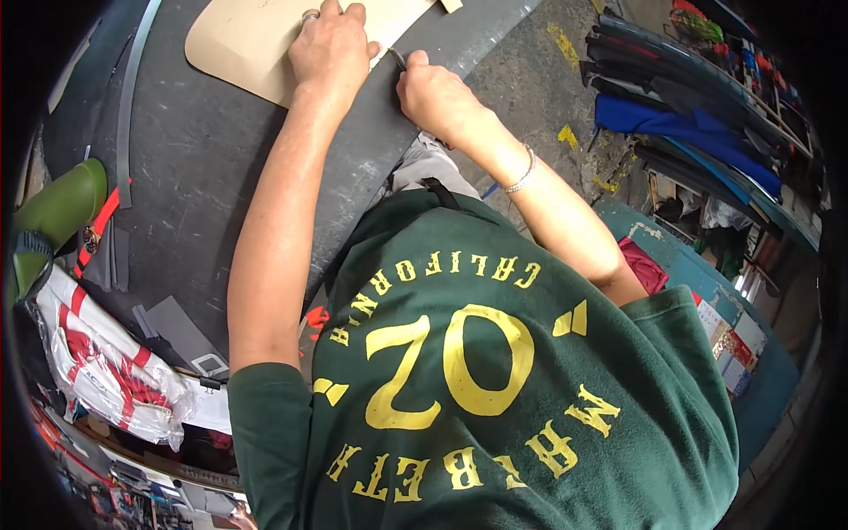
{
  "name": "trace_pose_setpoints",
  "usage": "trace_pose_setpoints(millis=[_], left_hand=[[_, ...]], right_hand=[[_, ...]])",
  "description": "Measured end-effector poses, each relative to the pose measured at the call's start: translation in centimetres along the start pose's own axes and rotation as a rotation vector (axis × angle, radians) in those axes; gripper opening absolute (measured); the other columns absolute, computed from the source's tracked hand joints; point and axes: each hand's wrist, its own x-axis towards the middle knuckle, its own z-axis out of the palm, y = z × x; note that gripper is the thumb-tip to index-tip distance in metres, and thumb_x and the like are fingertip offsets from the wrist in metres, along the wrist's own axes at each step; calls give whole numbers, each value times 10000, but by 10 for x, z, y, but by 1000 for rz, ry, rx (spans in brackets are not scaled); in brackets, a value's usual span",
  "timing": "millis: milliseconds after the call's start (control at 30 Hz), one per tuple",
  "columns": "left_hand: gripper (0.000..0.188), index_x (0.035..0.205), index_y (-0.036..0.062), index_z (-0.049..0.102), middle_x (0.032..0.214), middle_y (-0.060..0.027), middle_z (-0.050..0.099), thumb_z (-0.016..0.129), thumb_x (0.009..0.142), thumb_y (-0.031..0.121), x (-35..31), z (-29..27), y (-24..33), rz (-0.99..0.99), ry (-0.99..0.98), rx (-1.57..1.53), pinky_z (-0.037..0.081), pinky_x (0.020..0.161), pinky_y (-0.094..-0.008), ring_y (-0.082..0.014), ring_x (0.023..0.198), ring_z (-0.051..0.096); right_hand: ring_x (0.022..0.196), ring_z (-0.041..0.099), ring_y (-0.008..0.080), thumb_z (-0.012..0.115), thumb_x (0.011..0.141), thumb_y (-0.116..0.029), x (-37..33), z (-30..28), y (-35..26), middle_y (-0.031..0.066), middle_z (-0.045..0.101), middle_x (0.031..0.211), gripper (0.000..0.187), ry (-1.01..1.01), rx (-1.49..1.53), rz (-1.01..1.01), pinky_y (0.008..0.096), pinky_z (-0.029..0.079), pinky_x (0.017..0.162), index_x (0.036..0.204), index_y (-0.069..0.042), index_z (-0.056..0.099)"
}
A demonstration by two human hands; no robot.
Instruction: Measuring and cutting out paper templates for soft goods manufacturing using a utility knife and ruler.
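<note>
A stiff tan sheet (238, 44) with rounded corners lies on the dark grey table (199, 168), partly cut off by the top of the view. My left hand (329, 51), with a ring on one finger, presses down on the sheet, fingers bent and thumb apart. Close to the sheet's right edge, my right hand (442, 99) is closed round a small dark curved tool (397, 59). Most of that tool is hidden in the fingers, so I cannot tell its kind. The tool's tip points at the sheet's edge near my left thumb.
A grey strip (132, 97) and a green roll (66, 201) lie on the left. Near them are a red strap (97, 230) and plastic-wrapped white and red material (106, 362). Stacked dark and blue sheets (680, 132) fill the right, beyond a worn floor (530, 97).
</note>
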Motion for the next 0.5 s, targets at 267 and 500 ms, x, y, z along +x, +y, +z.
trace_pose_setpoints(millis=[267,500], left_hand=[[408,1113,110,686,1150,-118,644,852,794,303,9,19,-13,39,14,-93,548,903,-465,-349,1097,622],[389,1089,75,666,1157,-122,620,857,781,216,-4,17,-7,-9,32,-206,518,927,-467,-366,1094,598]], right_hand=[[820,699,497,490,1016,-305,25,-52,63,310,681,881,378,209,66,27,559,573,802,1083,53,591],[702,652,217,691,942,-382,78,-140,218,102,617,768,442,345,196,101,381,520,683,1130,7,602]])
